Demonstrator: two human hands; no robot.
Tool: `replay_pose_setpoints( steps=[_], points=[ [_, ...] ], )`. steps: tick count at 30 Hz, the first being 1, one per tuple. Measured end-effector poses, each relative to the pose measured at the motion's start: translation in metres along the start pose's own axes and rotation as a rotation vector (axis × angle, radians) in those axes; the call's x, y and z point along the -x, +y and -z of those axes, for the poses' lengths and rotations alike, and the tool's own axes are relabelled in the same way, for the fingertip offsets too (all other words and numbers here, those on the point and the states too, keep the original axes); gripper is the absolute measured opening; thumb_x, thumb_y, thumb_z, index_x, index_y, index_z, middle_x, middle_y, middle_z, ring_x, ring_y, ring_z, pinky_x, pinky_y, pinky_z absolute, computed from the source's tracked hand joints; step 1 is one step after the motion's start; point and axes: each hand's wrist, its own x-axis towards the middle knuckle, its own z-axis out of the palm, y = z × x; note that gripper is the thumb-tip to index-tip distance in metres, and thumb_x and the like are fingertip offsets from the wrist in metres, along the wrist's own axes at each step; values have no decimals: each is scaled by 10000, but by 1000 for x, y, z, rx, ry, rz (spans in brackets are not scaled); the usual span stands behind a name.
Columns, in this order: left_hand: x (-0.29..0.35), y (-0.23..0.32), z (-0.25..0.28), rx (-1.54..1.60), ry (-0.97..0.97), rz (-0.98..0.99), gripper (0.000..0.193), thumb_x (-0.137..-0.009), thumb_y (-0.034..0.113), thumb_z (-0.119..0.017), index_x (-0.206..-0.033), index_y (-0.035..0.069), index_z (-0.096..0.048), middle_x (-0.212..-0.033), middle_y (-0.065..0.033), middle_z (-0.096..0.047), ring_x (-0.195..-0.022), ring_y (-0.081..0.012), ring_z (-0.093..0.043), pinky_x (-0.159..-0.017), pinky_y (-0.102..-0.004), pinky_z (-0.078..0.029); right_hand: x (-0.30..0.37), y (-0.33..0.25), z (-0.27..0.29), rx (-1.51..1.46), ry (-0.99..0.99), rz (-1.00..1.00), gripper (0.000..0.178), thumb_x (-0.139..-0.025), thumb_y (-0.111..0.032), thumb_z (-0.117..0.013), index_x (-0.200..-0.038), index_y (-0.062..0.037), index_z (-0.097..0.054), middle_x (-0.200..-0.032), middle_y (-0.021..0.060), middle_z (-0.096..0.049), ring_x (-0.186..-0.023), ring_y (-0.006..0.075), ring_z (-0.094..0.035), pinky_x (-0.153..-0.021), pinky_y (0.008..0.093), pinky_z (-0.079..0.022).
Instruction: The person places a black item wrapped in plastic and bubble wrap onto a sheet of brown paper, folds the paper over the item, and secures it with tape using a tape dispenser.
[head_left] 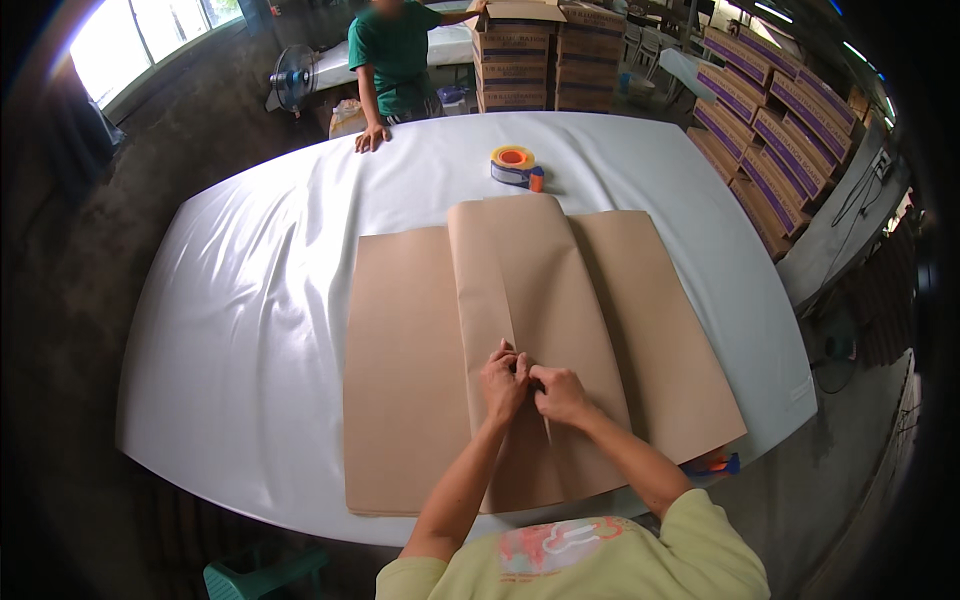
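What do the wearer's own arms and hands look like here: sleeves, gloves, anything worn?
Both forearms are bare, and the left hand and right hand wear no gloves. No watch or ring shows. Short pale yellow-green shirt sleeves cover the upper arms; the shirt's chest carries a pink and white print.

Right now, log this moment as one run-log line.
left hand: pinching brown paper fold | right hand: pinching same fold | tape dispenser: far side, untouched | table: white-covered

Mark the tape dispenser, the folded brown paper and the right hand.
tape dispenser (515, 167), head view, on the orange roll core.
folded brown paper (410, 380), head view, on the flat left panel.
right hand (562, 394), head view, on the back of the hand, pressing the paper's centre fold.
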Motion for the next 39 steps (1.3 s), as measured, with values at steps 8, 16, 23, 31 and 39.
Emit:
replay_pose_setpoints(
  steps=[8,16,23,31,39],
  points=[
    [4,-5,-13,69,53,13,197,-833,101,-548,-742,-66,-596,-905,-178,-595,-1069,-321,-539,-853,-366,-428,62,85,51,-182,509,-514,417,-744,-278,-721,-960,65,-622,-847,84,-602,-761,146,-577,-689,275,-471],
    [11,9,2,111,55,132,226,-863,80,-528,-684,-56,-557,-852,-145,-513,-1125,-324,-505,-845,-363,-413,-49,113,40,-260,513,-616,407,-736,-327,-715,-873,53,-663,-832,126,-671,-718,181,-628,-682,292,-484],
    [8,15,-3,93,56,102,233,-865,86,-534,-679,-55,-543,-889,-154,-512,-1106,-318,-515,-838,-366,-410,-201,167,65,-63,424,-739,408,-709,-454,-663,-752,-48,-683,-819,154,-664,-810,324,-633,-744,397,-496],
    [7,1,-11,-98,110,-8,189,-848,66,-533,-696,-47,-545,-1043,-190,-449,-1027,-310,-526,-883,-369,-397,58,57,37,173,109,-729,766,-790,-560,-537,-1308,-34,-333,-1119,245,-552,-911,408,-591,-790,442,-485],
    [8,-8,-12,-341,60,-129,212,-845,84,-509,-729,-73,-592,-1070,-191,-448,-1052,-316,-515,-844,-383,-430,251,43,122,-35,956,-643,384,-698,162,-413,-995,-31,-561,-921,86,-621,-828,174,-609,-682,268,-466]
  ],
)
